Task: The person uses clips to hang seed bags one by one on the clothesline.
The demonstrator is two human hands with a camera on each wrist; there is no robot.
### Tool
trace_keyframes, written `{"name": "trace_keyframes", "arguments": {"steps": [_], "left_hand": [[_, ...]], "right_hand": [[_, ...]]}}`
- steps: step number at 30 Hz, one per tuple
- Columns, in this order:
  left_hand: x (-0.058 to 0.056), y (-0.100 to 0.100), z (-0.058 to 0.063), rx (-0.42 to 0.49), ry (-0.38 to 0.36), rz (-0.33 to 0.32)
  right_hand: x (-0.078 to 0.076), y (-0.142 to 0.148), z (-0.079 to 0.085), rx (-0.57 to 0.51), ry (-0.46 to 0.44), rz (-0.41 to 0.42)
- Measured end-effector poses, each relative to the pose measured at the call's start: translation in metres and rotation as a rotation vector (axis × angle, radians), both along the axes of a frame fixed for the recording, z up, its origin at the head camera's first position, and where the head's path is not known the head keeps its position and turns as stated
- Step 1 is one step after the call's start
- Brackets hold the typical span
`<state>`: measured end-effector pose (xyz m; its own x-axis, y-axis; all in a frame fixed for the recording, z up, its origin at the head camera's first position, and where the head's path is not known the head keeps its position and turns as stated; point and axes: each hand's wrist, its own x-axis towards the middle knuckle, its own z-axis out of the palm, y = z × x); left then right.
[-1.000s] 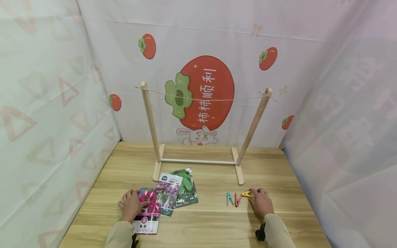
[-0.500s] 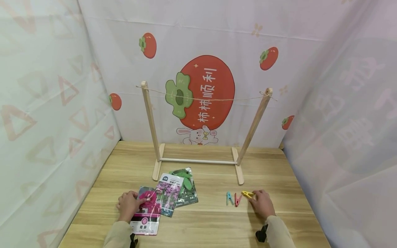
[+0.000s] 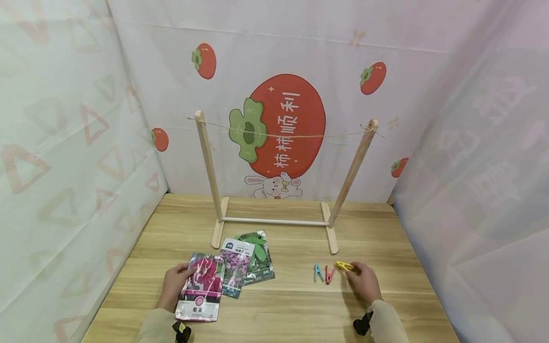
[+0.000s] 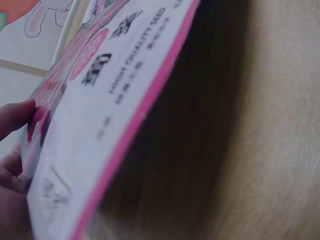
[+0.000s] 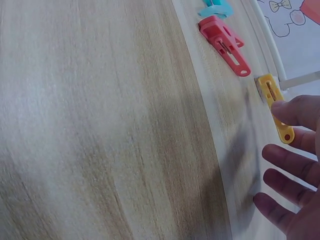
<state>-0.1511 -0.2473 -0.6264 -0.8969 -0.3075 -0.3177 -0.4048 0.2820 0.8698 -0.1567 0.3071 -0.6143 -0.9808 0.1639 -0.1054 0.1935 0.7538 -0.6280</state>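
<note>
My left hand (image 3: 173,285) pinches the left edge of a seed packet (image 3: 200,288) with a magenta flower picture, thumb on its face. In the left wrist view that packet (image 4: 95,120) is tilted, its lower edge raised off the table. A purple-flower seed packet (image 3: 235,269) and a green seed packet (image 3: 258,257) lie overlapping to its right. On the right, my right hand (image 3: 364,282) pinches a yellow clothespin (image 5: 275,107) between thumb and index finger, the other fingers spread. Beside it lie a red clothespin (image 3: 329,275) and a blue clothespin (image 3: 318,272).
Behind the packets stands a wooden rack (image 3: 351,171) with two posts and a white bottom rod (image 3: 274,221). A thin string (image 3: 296,136) is tied between the post tops. Printed cloth walls (image 3: 64,143) enclose the wooden table (image 3: 283,305) at the back and sides.
The left hand has closed its grip on the magenta-flower packet's edge and lifted it slightly, tilting it. The right hand has shifted the yellow clothespin slightly and raised it a little.
</note>
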Motion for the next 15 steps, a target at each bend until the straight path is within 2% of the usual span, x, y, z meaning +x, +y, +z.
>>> {"name": "trace_keyframes", "arguments": {"steps": [4,9,15], "left_hand": [[0.002,-0.002,0.003,0.011,-0.034,0.031],[0.002,-0.002,0.009,0.093,-0.072,0.065],[-0.002,-0.001,0.019,0.088,-0.075,0.052]], "right_hand": [[0.004,-0.002,0.001,-0.036,0.008,-0.021],[0.005,-0.003,0.005,-0.106,-0.015,-0.059],[0.003,-0.006,0.016,-0.133,0.013,-0.074]]}}
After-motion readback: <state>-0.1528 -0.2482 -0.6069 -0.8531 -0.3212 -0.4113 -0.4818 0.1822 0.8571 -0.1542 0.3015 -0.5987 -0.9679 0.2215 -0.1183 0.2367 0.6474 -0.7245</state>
